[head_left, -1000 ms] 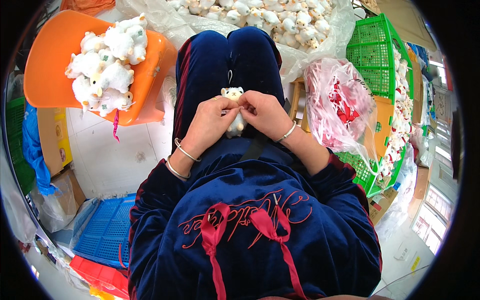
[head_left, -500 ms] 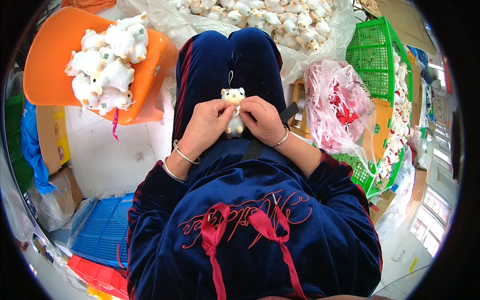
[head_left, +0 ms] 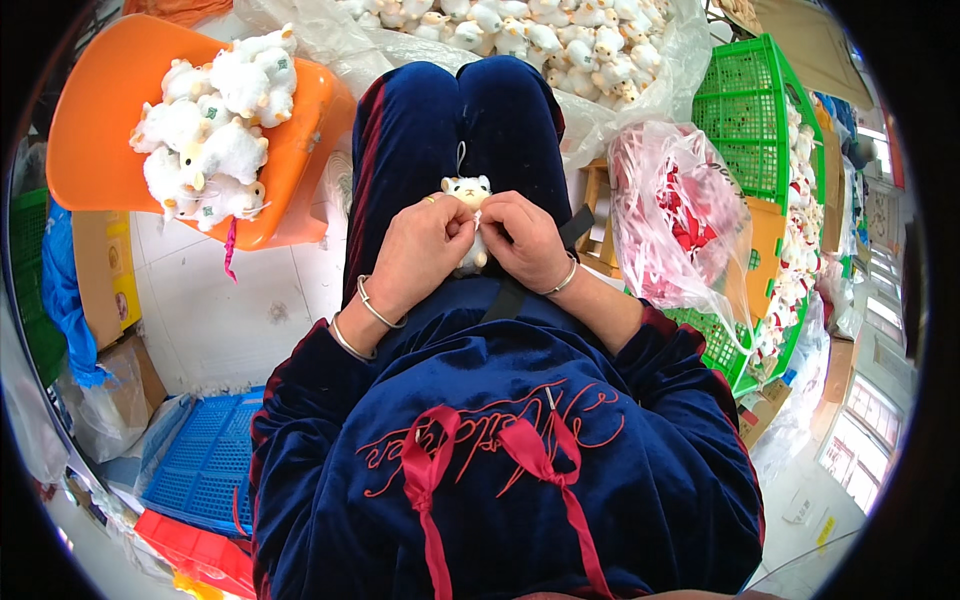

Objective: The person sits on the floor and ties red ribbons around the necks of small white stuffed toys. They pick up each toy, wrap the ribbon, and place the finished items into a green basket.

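Note:
A small white plush animal [head_left: 467, 187] with a cream face lies upright on my lap between my thighs, a thin hanging loop above its head. My left hand [head_left: 425, 240] is closed in a pinch at the toy's neck, thumb against the bent forefinger. Right beside it, my right hand [head_left: 522, 238] pinches at the same spot from the other side. The fingertips almost meet, and what thin pale thing they may grip there is hidden. Between the hands, the toy's body shows only in part.
On the left, an orange chair [head_left: 95, 110] bears a pile of white plush toys [head_left: 215, 130]. A clear plastic bag of plush toys [head_left: 560, 40] lies beyond my knees. At right are a bag of pale pink and red strips [head_left: 680, 215] and a green crate [head_left: 740, 120]; a blue crate [head_left: 205, 460] sits lower left.
My left hand has turned and shifted slightly, its back now covering more of the toy's body. My right hand has barely moved, and both still pinch at the neck.

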Available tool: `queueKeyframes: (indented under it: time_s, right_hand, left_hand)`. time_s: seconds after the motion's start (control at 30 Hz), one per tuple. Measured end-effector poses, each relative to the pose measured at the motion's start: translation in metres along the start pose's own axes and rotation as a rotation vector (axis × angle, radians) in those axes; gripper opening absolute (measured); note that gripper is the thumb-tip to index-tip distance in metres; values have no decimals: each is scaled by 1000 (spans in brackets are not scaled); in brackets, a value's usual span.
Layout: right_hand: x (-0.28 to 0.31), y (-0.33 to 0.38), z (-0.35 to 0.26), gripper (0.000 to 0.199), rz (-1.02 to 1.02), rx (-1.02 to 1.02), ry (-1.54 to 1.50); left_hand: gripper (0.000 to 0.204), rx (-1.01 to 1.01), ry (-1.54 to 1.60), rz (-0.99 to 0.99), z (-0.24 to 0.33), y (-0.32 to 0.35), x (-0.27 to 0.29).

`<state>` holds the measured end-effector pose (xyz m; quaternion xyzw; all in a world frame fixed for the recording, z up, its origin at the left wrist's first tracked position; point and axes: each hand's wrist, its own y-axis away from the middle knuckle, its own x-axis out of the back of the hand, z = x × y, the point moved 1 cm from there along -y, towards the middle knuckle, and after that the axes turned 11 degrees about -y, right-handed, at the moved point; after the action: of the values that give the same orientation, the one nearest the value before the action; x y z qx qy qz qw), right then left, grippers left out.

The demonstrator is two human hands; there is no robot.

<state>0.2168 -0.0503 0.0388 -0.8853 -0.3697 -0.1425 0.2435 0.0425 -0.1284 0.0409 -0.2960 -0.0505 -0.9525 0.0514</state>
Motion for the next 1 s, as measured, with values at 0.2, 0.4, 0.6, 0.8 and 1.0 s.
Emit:
queueKeyframes:
  time_s: [0.2,0.4,0.6,0.8,1.0]
  right_hand:
    - [1,1,-1,19,-8,-36,-15]
    - [2,0,-1,20,-30,-34,-17]
    - [8,-5,-3,19,-96,-46,-21]
    - [9,-6,-1,17,-123,1,-37]
    - [5,0,1,22,-73,58,-51]
  left_hand:
    - [9,-42,16,28,-2,3,-3]
    - [7,-52,104,29,-2,5,-3]
    - [7,-50,126,31,-4,6,-5]
    - [6,-40,127,8,-4,6,-1]
    - [6,-62,99,43,-1,10,-1]
